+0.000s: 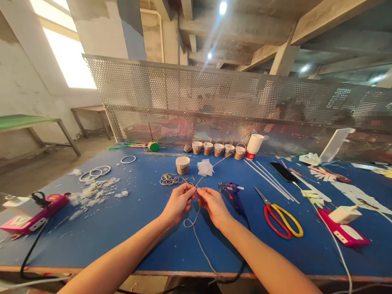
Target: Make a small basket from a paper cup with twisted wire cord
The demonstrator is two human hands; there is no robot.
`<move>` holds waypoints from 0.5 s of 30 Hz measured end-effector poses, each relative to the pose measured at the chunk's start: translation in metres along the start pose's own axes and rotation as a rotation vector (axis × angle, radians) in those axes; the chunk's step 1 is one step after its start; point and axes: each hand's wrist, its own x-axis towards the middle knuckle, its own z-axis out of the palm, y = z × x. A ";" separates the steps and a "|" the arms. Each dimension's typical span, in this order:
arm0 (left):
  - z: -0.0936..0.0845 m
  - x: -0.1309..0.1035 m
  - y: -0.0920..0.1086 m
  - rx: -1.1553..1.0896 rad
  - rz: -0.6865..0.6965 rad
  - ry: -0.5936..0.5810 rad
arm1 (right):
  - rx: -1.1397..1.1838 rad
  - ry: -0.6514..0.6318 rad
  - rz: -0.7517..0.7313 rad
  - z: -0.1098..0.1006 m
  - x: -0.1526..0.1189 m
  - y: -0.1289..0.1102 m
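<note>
Near the middle of the blue table, my left hand (180, 202) and my right hand (212, 204) meet fingertip to fingertip, each pinching thin twine (198, 243). One strand rises from the fingers toward the upper right; another hangs down in a small loop and runs to the table's front edge. A loose coil of twine (169, 179) lies just beyond my left hand. Behind it stands a cup wrapped in twine (183, 166), beside some white paper pieces (205, 168). A blue glue gun (232, 192) lies to the right of my right hand.
Red-and-yellow scissors (280, 218), a phone (283, 172) and white strips (269, 179) lie on the right. Several small twine baskets (218, 150) and stacked paper cups (255, 146) line the back. White scraps (93, 192) and a pink power strip (36, 216) are left; another power strip (344, 232) is right.
</note>
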 end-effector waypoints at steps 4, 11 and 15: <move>0.000 0.000 -0.002 0.026 0.017 0.007 | -0.007 -0.007 -0.001 0.000 0.000 0.001; 0.001 0.000 0.003 0.054 0.007 0.002 | -0.021 0.004 -0.005 -0.002 0.002 0.002; 0.000 -0.001 0.006 0.069 0.022 0.008 | -0.048 -0.001 -0.025 -0.003 0.002 0.002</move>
